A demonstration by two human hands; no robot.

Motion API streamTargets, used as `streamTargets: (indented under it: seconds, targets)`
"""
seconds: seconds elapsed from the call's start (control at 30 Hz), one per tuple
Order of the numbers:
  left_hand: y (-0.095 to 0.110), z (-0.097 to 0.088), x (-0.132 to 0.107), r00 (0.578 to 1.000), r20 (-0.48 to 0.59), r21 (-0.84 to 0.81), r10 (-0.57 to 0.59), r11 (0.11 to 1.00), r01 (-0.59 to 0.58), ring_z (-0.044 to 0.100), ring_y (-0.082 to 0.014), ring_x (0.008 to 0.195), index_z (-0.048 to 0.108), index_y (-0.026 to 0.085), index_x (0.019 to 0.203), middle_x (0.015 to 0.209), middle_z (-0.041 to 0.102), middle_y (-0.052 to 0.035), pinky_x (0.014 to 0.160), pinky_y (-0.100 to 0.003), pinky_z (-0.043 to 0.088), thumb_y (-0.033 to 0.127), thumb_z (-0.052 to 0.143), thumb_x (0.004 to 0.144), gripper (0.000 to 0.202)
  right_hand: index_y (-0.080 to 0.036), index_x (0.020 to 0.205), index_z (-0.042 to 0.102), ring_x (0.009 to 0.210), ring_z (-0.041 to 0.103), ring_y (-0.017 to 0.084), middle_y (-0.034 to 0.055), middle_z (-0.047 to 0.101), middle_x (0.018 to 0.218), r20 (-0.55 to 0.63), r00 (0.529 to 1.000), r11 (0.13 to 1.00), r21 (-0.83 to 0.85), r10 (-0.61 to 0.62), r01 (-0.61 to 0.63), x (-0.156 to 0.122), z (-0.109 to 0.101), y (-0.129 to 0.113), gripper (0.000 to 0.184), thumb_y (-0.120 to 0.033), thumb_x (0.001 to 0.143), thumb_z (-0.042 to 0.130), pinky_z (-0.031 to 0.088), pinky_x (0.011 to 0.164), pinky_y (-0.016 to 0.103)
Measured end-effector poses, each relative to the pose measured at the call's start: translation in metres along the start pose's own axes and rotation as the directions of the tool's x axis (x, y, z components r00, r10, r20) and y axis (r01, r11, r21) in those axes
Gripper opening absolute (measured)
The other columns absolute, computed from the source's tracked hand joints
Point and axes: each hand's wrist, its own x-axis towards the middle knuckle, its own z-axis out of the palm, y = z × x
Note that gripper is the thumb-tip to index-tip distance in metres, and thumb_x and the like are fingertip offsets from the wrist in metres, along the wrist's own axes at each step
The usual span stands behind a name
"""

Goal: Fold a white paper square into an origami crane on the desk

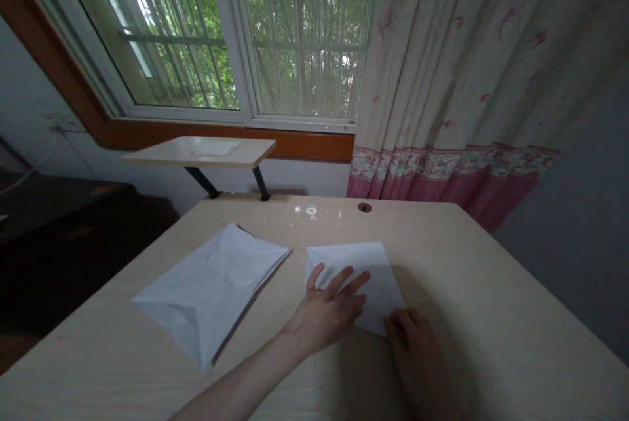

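1. two hands: the left hand (327, 313) lies open, fingers spread, on the paper; the right hand (417, 342) has its fingers curled at the paper's near right corner, and i cannot tell whether they pinch it.
2. one white paper (381, 274) under the hands, lying on the table (501, 323) in front of the person; the left hand covers part of its left side and near edge.
3. one pile of larger white sheets (228, 270), left of the paper and apart from it; its sheets are hard to count.
4. right wrist dim in shadow; both forearms are cut off below.
5. one raised shelf (162, 152) on two black supports (202, 182), bearing a pale item (213, 147) too faint to identify.
6. one round hole (364, 207) near the table's far edge.
7. behind: a barred window (304, 35), partly hidden by a curtain (442, 80); dark furniture (63, 237) at left, cut off.
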Motion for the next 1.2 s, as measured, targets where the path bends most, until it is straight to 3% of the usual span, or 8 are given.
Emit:
streamTargets:
  seconds: [0.2,0.3,0.4,0.53,0.8,1.2]
  targets:
    - [-0.001,0.012,-0.005,0.995,0.094,0.018,0.034,0.999,-0.036,0.044,-0.0199,0.125,0.066,0.033,0.100,0.130,0.058,0.0045,0.112,-0.052,-0.006,0.036,0.056,0.093,0.012,-0.026,0.080,0.060,0.078,0.061,0.024,0.0061,0.064,0.083,-0.007,1.000,1.000,0.010,-0.011,0.011,0.000,0.002,0.002,0.031,-0.041,0.093,0.036,0.049,0.068,0.035]
    - [-0.002,0.013,-0.005,0.989,0.137,-0.034,0.059,0.998,-0.055,0.045,-0.0198,0.124,0.065,0.029,0.100,0.128,0.060,0.0028,0.111,-0.052,-0.011,0.038,0.056,0.093,0.015,-0.025,0.087,0.062,0.082,0.061,0.024,0.0069,0.065,0.089,-0.012,1.000,0.999,-0.017,-0.028,0.028,-0.002,0.005,0.004,0.031,-0.041,0.094,0.035,0.050,0.070,0.035]
    - [-0.004,0.011,-0.002,0.983,0.168,-0.106,0.068,0.993,-0.051,0.046,-0.0206,0.123,0.065,0.027,0.102,0.128,0.059,0.0008,0.111,-0.051,-0.013,0.043,0.055,0.092,0.021,-0.024,0.098,0.064,0.085,0.061,0.024,0.0078,0.065,0.093,-0.015,0.996,0.995,-0.050,-0.086,0.085,-0.006,0.006,0.006,0.031,-0.037,0.095,0.036,0.051,0.072,0.036]
    - [-0.004,0.006,-0.001,0.972,0.226,-0.154,0.066,0.988,-0.031,0.045,-0.0216,0.123,0.065,0.027,0.105,0.129,0.058,-0.0008,0.113,-0.051,-0.005,0.043,0.053,0.092,0.024,-0.027,0.108,0.066,0.089,0.061,0.024,0.0076,0.065,0.099,0.026,0.981,0.977,-0.093,-0.192,0.194,-0.010,0.006,0.011,0.031,-0.029,0.092,0.039,0.053,0.076,0.037]
    - [-0.005,0.010,-0.003,0.983,0.164,-0.217,0.086,0.975,-0.049,0.052,-0.0184,0.115,0.067,0.029,0.099,0.115,0.066,0.0017,0.113,-0.049,0.002,0.037,0.055,0.092,0.015,-0.031,0.122,0.060,0.103,0.061,0.028,0.0056,0.063,0.121,0.089,0.928,0.879,-0.301,-0.361,0.371,-0.019,0.007,0.017,0.045,-0.017,0.084,0.040,0.054,0.079,0.044]
    - [-0.004,0.008,-0.002,0.974,0.219,-0.262,0.060,0.965,0.000,0.053,-0.0179,0.113,0.066,0.028,0.101,0.113,0.066,0.0016,0.113,-0.048,0.003,0.036,0.053,0.093,0.017,-0.026,0.129,0.056,0.116,0.057,0.024,0.0047,0.054,0.134,0.267,0.877,0.797,-0.372,-0.399,0.476,-0.017,-0.002,0.018,0.049,-0.017,0.083,0.042,0.054,0.084,0.039]
